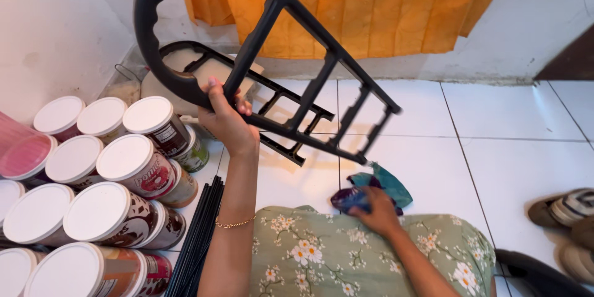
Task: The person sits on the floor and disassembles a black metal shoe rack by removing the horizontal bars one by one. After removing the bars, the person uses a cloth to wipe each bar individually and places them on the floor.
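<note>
My left hand [228,120] is gripping a black plastic frame [272,37] — fingers curled tight round its lower rail, lifting it tilted above the white tiled floor [495,148]. The frame's looped, wavy-edged handle is arching up past my fingertips, and its rungs are running off to the right of them. Just behind my knuckles a second black frame [291,127] is lying flat on the tiles. My right hand [377,213] is pressing down on a crumpled blue-green cloth [377,189], fingers bent over it — the cloth is bunching out beyond my fingertips. To the left of my left wrist, white-lidded tins [133,161] are lying stacked, with thin black rods [198,235] beside my forearm.
</note>
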